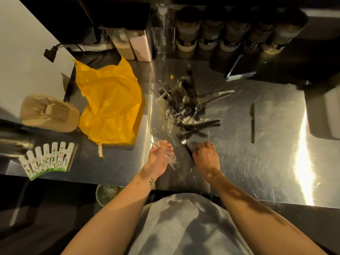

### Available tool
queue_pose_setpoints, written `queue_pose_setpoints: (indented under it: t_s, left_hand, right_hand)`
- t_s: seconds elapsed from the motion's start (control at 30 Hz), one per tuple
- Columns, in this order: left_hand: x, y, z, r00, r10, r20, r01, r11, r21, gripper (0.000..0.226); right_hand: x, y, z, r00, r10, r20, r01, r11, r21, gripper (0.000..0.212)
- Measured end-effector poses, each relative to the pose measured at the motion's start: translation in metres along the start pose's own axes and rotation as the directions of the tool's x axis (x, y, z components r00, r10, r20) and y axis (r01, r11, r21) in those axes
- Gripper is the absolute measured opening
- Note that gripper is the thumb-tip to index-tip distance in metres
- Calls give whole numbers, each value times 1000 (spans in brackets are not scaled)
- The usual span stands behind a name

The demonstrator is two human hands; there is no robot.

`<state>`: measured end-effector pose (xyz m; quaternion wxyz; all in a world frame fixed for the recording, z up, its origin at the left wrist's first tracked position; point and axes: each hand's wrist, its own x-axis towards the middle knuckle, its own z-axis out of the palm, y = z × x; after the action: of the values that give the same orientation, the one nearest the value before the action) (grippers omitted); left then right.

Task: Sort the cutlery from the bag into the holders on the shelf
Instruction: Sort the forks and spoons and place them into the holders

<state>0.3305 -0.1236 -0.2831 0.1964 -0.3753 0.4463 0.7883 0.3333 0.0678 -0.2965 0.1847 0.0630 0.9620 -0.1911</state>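
On the worktop [257,162]: a mixed pile of cutlery [182,111] is seen in the middle, with clear and black pieces all tangled together.
Yellow bag [110,107]: it is laid flat and crumpled just left of the pile. Nothing can be seen inside it.
Left hand [159,159]: the fingers are curled round a small bunch of clear pieces [170,158], held near the front edge.
Right hand [206,157]: the fingers are closed on the handle of a black fork [181,138]. Its prongs point up toward the pile.
Black knife [252,122]: it is laid alone, well apart from the pile on the right.
Holders: none can be picked out for sure. A white fence-shaped box [49,159] is seen at the left edge, but its use cannot be told.
How it will handle: the pieces are plastic, so they are judged to be very light, thin and a bit bendy. They look smooth, so a big bunch may slip. Prongs may catch on each other, and may snap if pulled hard.
Where to take hold: the handles are the best place, with all the ends kept pointing the same way.
Step in hand: clear and black pieces seem to be gathered apart, one kind in each hand.
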Motion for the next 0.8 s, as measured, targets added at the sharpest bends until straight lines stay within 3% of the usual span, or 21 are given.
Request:
queue_pose_setpoints:
  t_s: [0.27,0.47,0.53,0.63,0.8]
  left_hand:
    - [2,2,0,999,-39,-37,40,998,38,15]
    - [6,1,-6,998,-63,-15,63,997,40,11]
    - [7,1,-6,996,-85,-40,87,995,41,13]
    - [9,-1,-2,993,-103,-52,105,994,37,13]
    - [10,-4,3,989,-131,-72,134,990,42,21]
  right_hand:
    - [-6,2,5,997,-52,49,61,977,-207,32]
    - [-10,0,-8,998,-32,48,42,974,-224,30]
    - [-14,2,-11,1000,-22,18,25,984,-176,25]
    - [-19,-2,-11,1000,-18,-20,19,999,39,22]
    - [-35,-20,-3,994,-8,111,-21,965,260,18]
